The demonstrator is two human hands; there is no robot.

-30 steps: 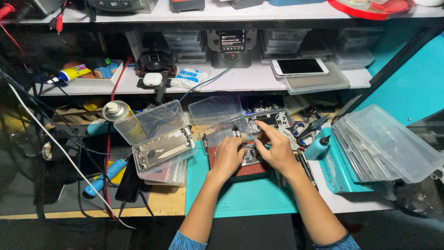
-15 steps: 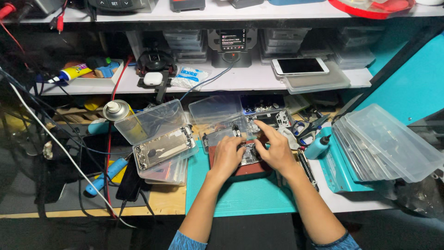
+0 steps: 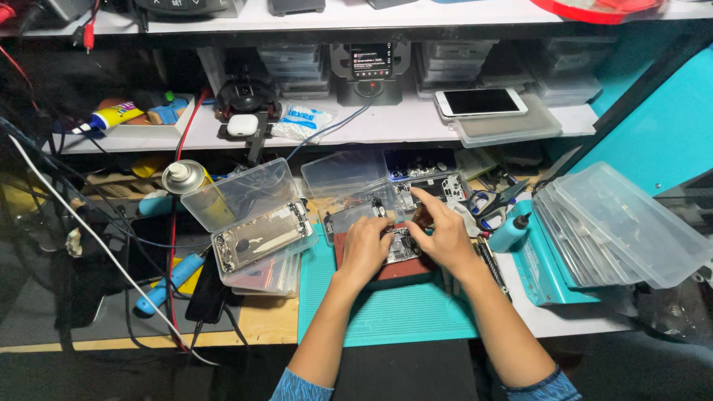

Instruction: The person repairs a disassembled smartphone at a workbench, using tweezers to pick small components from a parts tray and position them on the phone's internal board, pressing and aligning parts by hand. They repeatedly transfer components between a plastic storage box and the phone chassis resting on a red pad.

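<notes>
Head view: both hands work over an opened phone body (image 3: 401,245) lying on a dark red pad (image 3: 386,271) on the teal mat (image 3: 386,312). The left hand (image 3: 364,249) presses flat on the phone's left side, fingers curled together. The right hand (image 3: 443,236) rests on its right side, forefinger stretched up, thumb and other fingers seemingly pinching something too small to make out. Just left stands a stack of clear plastic boxes (image 3: 260,245), one open with a silver phone frame (image 3: 260,236) inside, beside a spray can (image 3: 186,178). On the shelf behind lie a white smartphone (image 3: 480,102), a white-and-blue packet (image 3: 301,121) and a yellow glue tube (image 3: 111,117). More clear lids (image 3: 624,226) pile at right.
</notes>
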